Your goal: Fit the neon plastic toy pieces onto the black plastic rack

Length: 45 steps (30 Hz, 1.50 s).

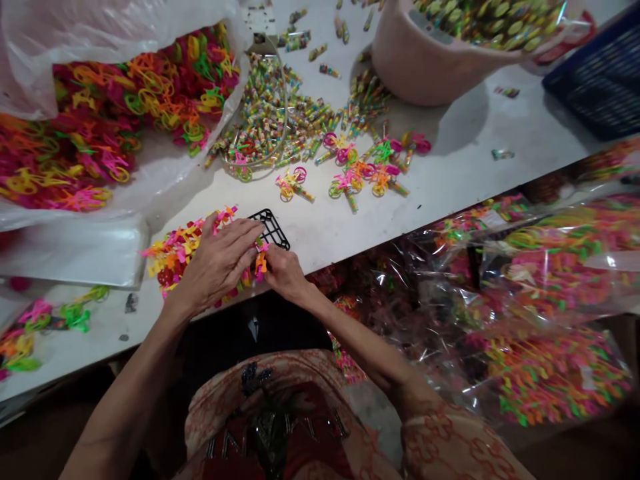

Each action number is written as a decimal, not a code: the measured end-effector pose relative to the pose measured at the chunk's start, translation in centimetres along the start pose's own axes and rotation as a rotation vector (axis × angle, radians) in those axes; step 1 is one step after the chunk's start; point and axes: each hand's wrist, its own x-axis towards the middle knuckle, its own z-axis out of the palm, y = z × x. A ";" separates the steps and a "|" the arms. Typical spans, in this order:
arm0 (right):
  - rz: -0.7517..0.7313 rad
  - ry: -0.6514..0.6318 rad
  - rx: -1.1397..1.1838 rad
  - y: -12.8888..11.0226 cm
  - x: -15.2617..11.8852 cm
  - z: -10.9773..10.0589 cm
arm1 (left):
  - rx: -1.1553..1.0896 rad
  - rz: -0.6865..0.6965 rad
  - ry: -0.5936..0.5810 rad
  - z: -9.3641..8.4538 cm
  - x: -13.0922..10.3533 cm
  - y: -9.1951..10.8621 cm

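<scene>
Near the table's front edge lies a batch of small bright plastic figures (177,248) on a black rack (274,230), whose right end shows uncovered. My left hand (220,260) rests flat over the figures, its fingers stretched toward the right. At the batch's right end, my right hand (284,268) has its fingers curled in beside an orange and pink figure (261,259); what those fingers hold, if anything, is hidden. Farther back on the table sit several small toys with candy tubes (350,180).
An open bag of coloured plastic pieces (145,100) fills the back left, with clear bags (80,250) before it. Candy tubes (270,100) lie behind. A pink tub (425,60) and blue basket (600,73) stand back right. Packed bags (555,373) lie below the table edge.
</scene>
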 end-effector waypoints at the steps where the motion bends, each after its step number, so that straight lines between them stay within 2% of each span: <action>1: 0.002 -0.039 -0.040 -0.3 0.0 -0.3 | 0.006 -0.001 -0.021 0.0 0.1 0.1; 4: 0.013 -0.112 -0.110 -1.0 0.2 -0.8 | 0.027 -0.003 -0.103 -0.2 0.3 0.3; 6: 0.031 -0.129 -0.111 -1.1 0.3 -0.9 | -0.003 -0.009 -0.111 -0.7 0.2 0.4; 8: 0.045 -0.125 -0.098 -1.2 0.4 -0.9 | -0.041 -0.056 -0.010 -1.5 0.0 0.3; 10: 0.040 -0.114 -0.095 -1.2 0.3 -0.9 | -0.038 -0.164 0.153 -2.2 -0.3 0.1; 12: 0.036 -0.108 -0.111 -1.5 0.2 -0.9 | 0.017 -0.263 0.224 -2.4 -0.7 -0.1; 17: 0.064 -0.119 -0.117 -2.1 -0.3 -0.5 | 0.217 -0.275 0.044 -1.0 -1.0 -0.1; 22: 0.006 -0.205 -0.122 -2.3 -0.6 -0.6 | 0.319 -0.233 -0.042 -0.5 -1.1 0.2; 27: -0.010 -0.302 -0.128 -2.6 -0.9 -1.2 | 0.290 -0.164 -0.069 -1.1 -1.5 0.2; 30: -0.010 -0.329 -0.137 -2.7 -1.0 -1.4 | 0.232 -0.115 -0.037 -1.1 -1.8 0.1; 34: -0.011 -0.390 -0.187 -3.1 -0.6 -1.8 | 0.186 -0.129 0.019 -0.7 -1.8 0.0; 38: -0.028 -0.455 -0.274 -3.6 0.3 -2.3 | 0.185 -0.151 -0.018 -0.8 -1.6 0.2; 42: -0.038 -0.434 -0.269 -3.6 0.6 -1.7 | 0.178 -0.067 -0.102 -1.5 -1.5 0.3; 45: -0.018 -0.353 -0.207 -3.1 -0.1 -1.5 | 0.175 0.021 -0.107 -1.4 -1.7 0.2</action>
